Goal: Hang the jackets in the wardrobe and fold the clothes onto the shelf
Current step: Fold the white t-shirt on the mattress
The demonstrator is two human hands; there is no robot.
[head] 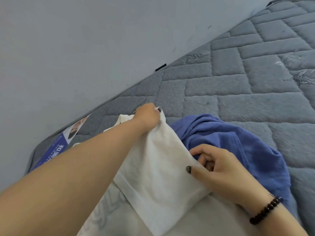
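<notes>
We are partway through folding a white garment [158, 169] on the bare quilted mattress [247, 79], close to the mattress edge that runs along the grey wall [76, 40]. Our left hand [148, 116] reaches out toward that edge and pinches the far corner of the white cloth, its grip closed on the fabric and pulling it taut. Our right hand [219, 167], with a dark bead bracelet [265, 212] at the wrist, holds the nearer side of the same piece: the thumb lies on top and the fingers curl round the cloth's edge, so this grip too is closed on the white garment. Just beside it, touching its right side and partly under our right hand, a blue garment [238, 142] lies in a crumpled heap, not yet folded. More pale cloth shows beneath and nearer to us, though we cannot tell whether it belongs to the same piece. We judge the task to be at an early or middle stage: one fold is in hand, the blue piece waits, and neither wardrobe, shelf nor any jacket is in view, so nothing shows what has been put away. A printed label [56, 147] sits at the mattress's left corner.
</notes>
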